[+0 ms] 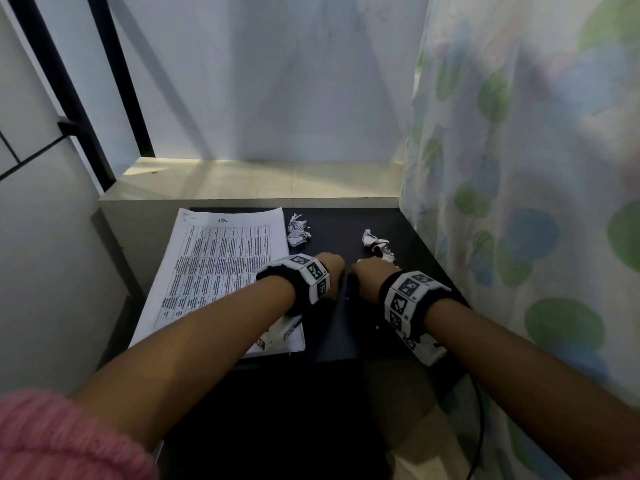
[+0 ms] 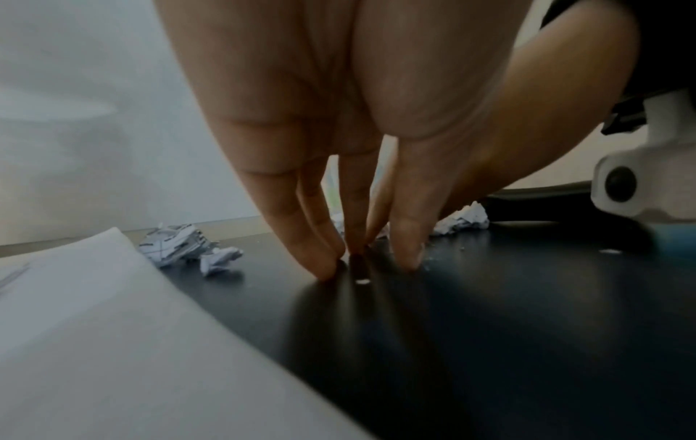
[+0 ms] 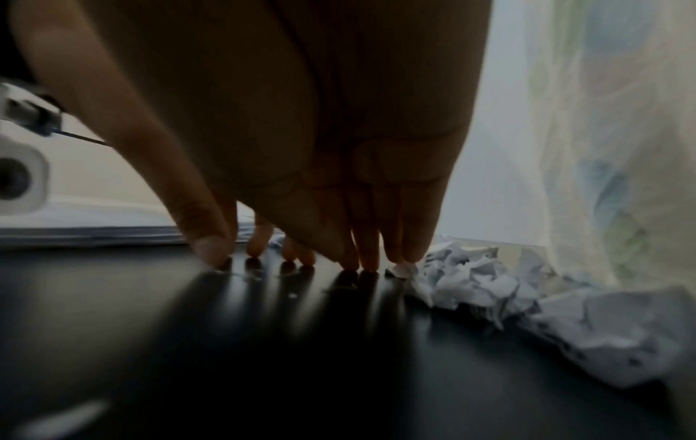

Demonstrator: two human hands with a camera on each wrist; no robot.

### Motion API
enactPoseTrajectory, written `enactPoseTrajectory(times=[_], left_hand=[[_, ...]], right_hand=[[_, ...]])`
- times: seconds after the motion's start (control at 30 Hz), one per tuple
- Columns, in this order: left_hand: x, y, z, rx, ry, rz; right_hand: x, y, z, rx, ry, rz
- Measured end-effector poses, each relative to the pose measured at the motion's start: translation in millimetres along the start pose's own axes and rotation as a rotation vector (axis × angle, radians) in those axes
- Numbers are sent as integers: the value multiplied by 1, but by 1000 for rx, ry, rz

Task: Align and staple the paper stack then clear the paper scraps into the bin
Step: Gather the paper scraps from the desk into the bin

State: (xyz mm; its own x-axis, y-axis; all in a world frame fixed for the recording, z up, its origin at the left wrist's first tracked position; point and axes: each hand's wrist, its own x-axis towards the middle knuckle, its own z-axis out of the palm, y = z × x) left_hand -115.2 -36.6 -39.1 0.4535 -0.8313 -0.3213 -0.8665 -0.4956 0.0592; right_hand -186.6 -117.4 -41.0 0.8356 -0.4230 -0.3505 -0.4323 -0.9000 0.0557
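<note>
The printed paper stack (image 1: 221, 271) lies flat on the left of the black table (image 1: 346, 334). One crumpled paper scrap (image 1: 296, 232) sits by the stack's far right corner, and a second scrap (image 1: 376, 244) lies further right. My left hand (image 1: 331, 266) and right hand (image 1: 369, 270) stand side by side between them, fingers straight and pointing down. In the left wrist view the left hand (image 2: 369, 265) touches the table with its fingertips, beside a tiny white paper bit (image 2: 362, 281). The right hand (image 3: 320, 253) does the same, its outer fingertip on a small scrap (image 3: 403, 269).
A pale ledge (image 1: 256, 188) runs behind the table against the wall. A flowered curtain (image 1: 519, 202) hangs along the right side, close to the crumpled scraps (image 3: 471, 285). A cable (image 1: 479, 410) trails off my right wrist past the table's near edge.
</note>
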Motion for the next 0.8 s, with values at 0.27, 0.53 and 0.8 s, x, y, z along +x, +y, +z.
enactPoseTrajectory(times=[0.27,0.53,0.8], left_hand=[[-21,0,8,-91,21,45],[-18,5,7,-198,23,-32],[-16,4,8,-298,25,-31]], right_hand=[[-39,14,7,177,44,-93],[-41,8,7,280,128,64],[-55,22,6,476,167,46]])
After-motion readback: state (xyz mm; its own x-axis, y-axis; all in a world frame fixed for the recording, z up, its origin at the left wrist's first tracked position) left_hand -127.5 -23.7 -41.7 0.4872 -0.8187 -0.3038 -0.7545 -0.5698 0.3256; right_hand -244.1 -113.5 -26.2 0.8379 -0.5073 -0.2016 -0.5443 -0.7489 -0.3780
